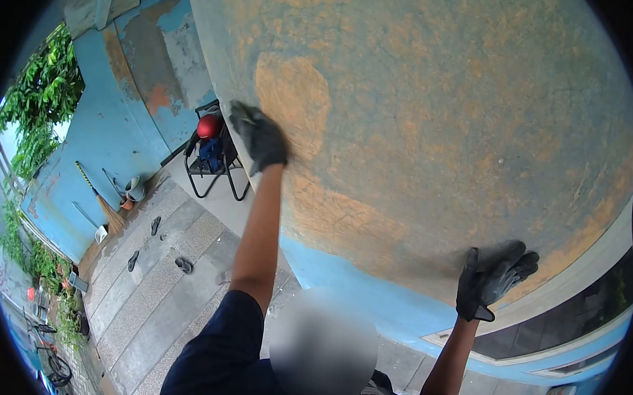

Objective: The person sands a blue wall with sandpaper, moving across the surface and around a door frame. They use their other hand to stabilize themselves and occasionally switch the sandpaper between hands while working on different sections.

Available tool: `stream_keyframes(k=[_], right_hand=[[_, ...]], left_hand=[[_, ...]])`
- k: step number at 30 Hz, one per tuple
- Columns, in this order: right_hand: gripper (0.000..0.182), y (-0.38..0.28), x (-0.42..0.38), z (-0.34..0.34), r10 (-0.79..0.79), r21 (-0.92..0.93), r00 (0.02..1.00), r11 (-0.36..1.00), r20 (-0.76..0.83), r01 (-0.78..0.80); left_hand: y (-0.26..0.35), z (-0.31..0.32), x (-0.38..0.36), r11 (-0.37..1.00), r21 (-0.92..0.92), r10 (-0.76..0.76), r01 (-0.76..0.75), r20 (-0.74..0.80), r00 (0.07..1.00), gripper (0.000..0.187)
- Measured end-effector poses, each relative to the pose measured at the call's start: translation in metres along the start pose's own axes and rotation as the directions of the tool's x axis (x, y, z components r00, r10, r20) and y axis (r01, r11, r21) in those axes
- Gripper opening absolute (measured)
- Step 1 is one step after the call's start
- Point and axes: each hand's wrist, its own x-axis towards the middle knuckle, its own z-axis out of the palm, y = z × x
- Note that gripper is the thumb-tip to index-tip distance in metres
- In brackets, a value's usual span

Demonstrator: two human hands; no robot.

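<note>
A worn wall with grey and orange-brown patches fills the upper right, with a light blue painted band along its lower side. My left hand, in a dark grey glove, presses at the wall's left edge beside a rounded orange patch. Its fingers are bunched together and blurred, with a greyish-green bit at their tips; I cannot tell what they hold. Lower right, my right hand, in a black and grey glove, lies flat against the wall, thumb apart from the fingers, near a window frame.
Behind the wall's edge stands a black chair with a red helmet and a blue bag. Sandals lie scattered on the paved floor. A broom leans on the blue wall. At right is a dark window.
</note>
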Motion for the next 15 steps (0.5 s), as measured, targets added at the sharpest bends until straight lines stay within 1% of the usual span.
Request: stream_keyframes(k=[1, 2, 3, 4, 5, 6, 7, 8, 9, 10, 11, 12, 13, 14, 15], right_hand=[[0.097, 0.000, 0.000, 0.001, -0.004, 0.006, 1.000, 1.000, -0.002, 0.004], [0.098, 0.000, 0.000, 0.001, -0.014, -0.005, 1.000, 1.000, -0.007, 0.014], [0.098, 0.000, 0.001, 0.001, -0.023, -0.014, 1.000, 1.000, -0.012, 0.023], [0.096, 0.002, 0.002, 0.001, -0.086, -0.005, 0.996, 0.996, -0.032, 0.086], [0.096, 0.006, -0.001, 0.003, -0.094, 0.015, 0.995, 0.995, -0.031, 0.094], [0.098, 0.014, -0.005, 0.004, -0.121, -0.020, 0.993, 0.992, -0.011, 0.121], [0.100, 0.014, -0.002, 0.005, -0.151, -0.056, 0.989, 0.987, 0.005, 0.151], [0.099, 0.009, -0.001, 0.004, -0.062, -0.016, 0.998, 0.998, 0.000, 0.062], [0.099, 0.009, -0.001, 0.006, -0.072, 0.000, 0.997, 0.997, -0.003, 0.072], [0.099, 0.010, -0.004, 0.007, -0.051, -0.027, 0.999, 0.998, 0.000, 0.051], [0.099, 0.012, -0.006, 0.008, -0.029, -0.055, 1.000, 0.998, 0.004, 0.029], [0.099, 0.012, -0.006, 0.009, -0.028, -0.078, 1.000, 0.997, 0.007, 0.028], [0.099, 0.010, -0.004, 0.009, -0.025, -0.067, 1.000, 0.997, 0.009, 0.026], [0.099, 0.008, -0.003, 0.007, -0.035, -0.082, 0.999, 0.996, 0.011, 0.035], [0.099, 0.008, -0.003, 0.006, -0.046, -0.098, 0.999, 0.994, 0.010, 0.046]], left_hand=[[0.017, -0.025, -0.019, 0.929, -0.370, -0.047, -0.013, -0.154, 0.987, 0.067], [0.034, -0.055, -0.043, 0.690, -0.708, -0.082, -0.150, -0.282, 0.956, 0.078], [0.048, -0.080, -0.071, 0.260, -0.922, -0.060, -0.287, -0.312, 0.948, 0.089], [0.057, -0.105, -0.103, -0.278, -0.899, 0.011, -0.338, -0.355, 0.935, 0.100], [0.068, -0.118, -0.133, -0.885, -0.460, 0.114, -0.074, -0.369, 0.922, 0.112], [0.070, -0.129, -0.150, -0.972, 0.002, 0.213, 0.236, -0.424, 0.880, 0.124], [0.065, -0.123, -0.143, -0.976, -0.009, 0.201, 0.217, -0.417, 0.886, 0.124], [0.060, -0.116, -0.130, -0.989, 0.030, 0.113, 0.141, -0.447, 0.887, 0.106], [0.043, -0.092, -0.106, -0.908, -0.394, 0.063, -0.142, -0.465, 0.883, 0.093], [0.026, -0.069, -0.082, -0.155, -0.867, 0.013, -0.474, -0.482, 0.876, 0.080], [0.009, -0.045, -0.058, 0.359, -0.816, -0.036, -0.452, -0.497, 0.867, 0.068], [-0.010, -0.031, -0.032, -0.052, -0.967, -0.166, -0.251, -0.239, 0.957, 0.062], [-0.028, 0.004, -0.003, -0.090, -0.994, -0.161, -0.063, -0.048, 0.986, 0.059], [-0.045, 0.039, 0.027, -0.128, -0.984, -0.151, 0.126, 0.145, 0.978, 0.057], [-0.062, 0.040, 0.044, 0.231, -0.936, -0.169, 0.267, 0.232, 0.958, 0.056]])
